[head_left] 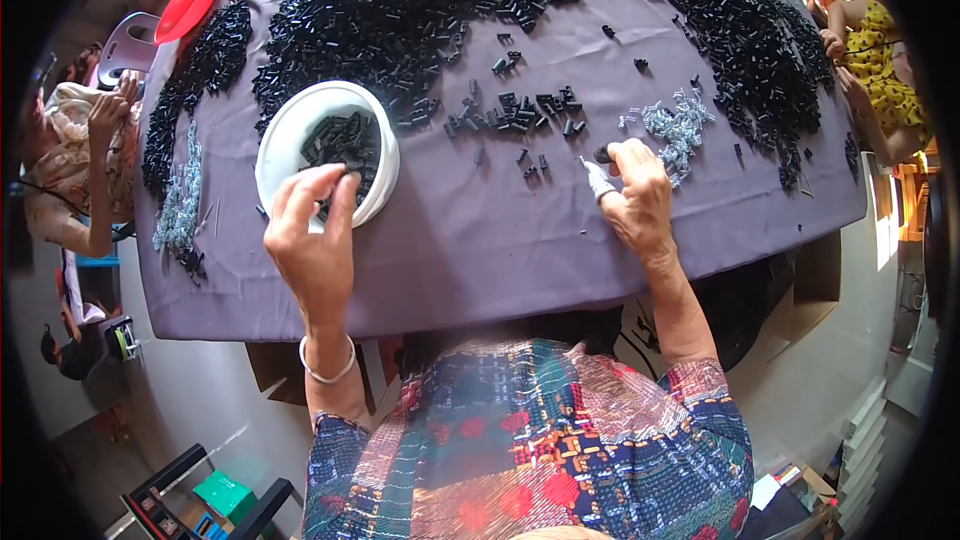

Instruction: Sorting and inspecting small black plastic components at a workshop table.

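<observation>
1. Far L of frame: a person (70,155) in a floral top is seated at the table edge; approx. beside, clear bits (178,195) are heaped on the cloth (480,275). Upper L: a red dish (190,2) is seen tilted.
2. L of centre: the L hand (312,245) is held over the near rim of the bucket (390,175), thumb & fingertips drawn close; whether a piece is pinched can't be told vs. the dark contents. Black tubes (335,135) are held inside, well below the rim.
3. Upper L to upper R: the black pile (390,20) is spread in a broad arc, its edge lying just beside the bucket.
4. Centre: loose tubes (520,112) are scattered betw. bucket & R hand.
5. R of centre: a dark piece (602,154) is gripped in the fingertips of the R hand (640,195); a white cover (597,180) is worn on one digit. Clear pieces (680,130) are heaped just beyond.
6. Far R: a person in yellow (875,80) is seated by the pile.
7. Risks (judged): bucket could be tipped if its rim is knocked by the L wrist; small pieces could be dropped if pinched off-centre; heaps could be mixed if the cloth is tugged.
8. Brands/labels/writing: none legible on bucket, tubes or cloth.
</observation>
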The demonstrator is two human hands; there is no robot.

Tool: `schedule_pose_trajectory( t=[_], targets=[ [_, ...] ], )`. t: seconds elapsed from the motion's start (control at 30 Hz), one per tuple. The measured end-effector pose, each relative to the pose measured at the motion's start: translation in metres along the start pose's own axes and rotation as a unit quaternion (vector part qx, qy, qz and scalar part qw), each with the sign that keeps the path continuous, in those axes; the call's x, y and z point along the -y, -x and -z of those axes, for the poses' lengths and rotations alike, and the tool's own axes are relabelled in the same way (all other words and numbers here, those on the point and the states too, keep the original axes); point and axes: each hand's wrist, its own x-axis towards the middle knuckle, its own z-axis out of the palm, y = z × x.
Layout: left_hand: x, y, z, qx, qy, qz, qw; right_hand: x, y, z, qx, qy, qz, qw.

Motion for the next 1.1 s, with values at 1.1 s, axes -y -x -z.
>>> schedule_pose_trajectory(
  t=[1.1],
  targets=[
    [-0.013, 0.012, -0.115, 0.133, -0.004, -0.079, 0.988, -0.003, 0.007, -0.02, -0.118, -0.119, 0.127, 0.978]
  ],
)
